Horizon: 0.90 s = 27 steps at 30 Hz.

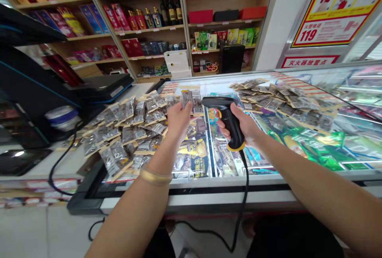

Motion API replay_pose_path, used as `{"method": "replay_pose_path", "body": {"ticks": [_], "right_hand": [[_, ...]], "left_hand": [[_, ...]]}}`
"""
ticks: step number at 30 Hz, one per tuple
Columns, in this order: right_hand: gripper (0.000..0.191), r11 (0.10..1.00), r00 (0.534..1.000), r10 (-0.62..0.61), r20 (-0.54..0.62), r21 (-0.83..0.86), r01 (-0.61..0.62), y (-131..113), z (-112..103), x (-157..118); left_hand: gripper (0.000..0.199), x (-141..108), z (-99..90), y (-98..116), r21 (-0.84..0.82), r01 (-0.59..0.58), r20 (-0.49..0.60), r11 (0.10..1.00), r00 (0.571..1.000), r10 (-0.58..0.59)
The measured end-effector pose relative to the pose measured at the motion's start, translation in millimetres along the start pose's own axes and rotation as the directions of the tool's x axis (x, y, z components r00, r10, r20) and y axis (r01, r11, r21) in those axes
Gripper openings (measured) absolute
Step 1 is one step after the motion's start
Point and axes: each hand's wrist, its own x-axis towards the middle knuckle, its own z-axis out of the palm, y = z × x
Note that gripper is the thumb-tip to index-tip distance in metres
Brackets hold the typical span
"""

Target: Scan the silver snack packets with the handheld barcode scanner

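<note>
Black plastic with a yellow base rim forms the pistol-shaped scanner (234, 129) in the head view; the right hand (245, 126) wraps its handle, the grip closed firmly around it. Its blunt nose points left, near a small packet (186, 97) of clear, glossy film over dark contents, which the left hand (179, 118) pinches under its thumb. A smooth gold-coloured bangle (155, 176) circles the left wrist.

Crinkled packets with straight tan edges overlap in a wide left pile (131, 121) that reaches the front left corner of the glass-topped case (268, 196). Further back, a right pile (279, 101) lies in a flatter, slanting spread. Between the piles, bare glass runs forward to the pale, straight front rim, giving open room beneath the hands; colourful bags (310, 142) show below it. From the handle, a rubbery black cable (244, 202) drops over that rim and curls near the floor.
</note>
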Motion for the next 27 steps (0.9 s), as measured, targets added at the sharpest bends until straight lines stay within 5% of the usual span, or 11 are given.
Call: {"method": "replay_pose_path", "body": {"ticks": [6,27], "right_hand": [[0.053,0.997,0.999,0.05,0.017,-0.062,-0.049,-3.3,-14.9,-12.6],[0.049,0.987,0.989,0.138,0.06,-0.097,-0.132,-4.2,-11.4,-11.9]], "left_hand": [[0.02,-0.2,2.0,-4.7,0.043,-0.019,0.019,0.999,1.0,0.018],[0.021,3.6,0.5,-9.4,0.116,-0.033,-0.025,0.993,0.999,0.036]]}}
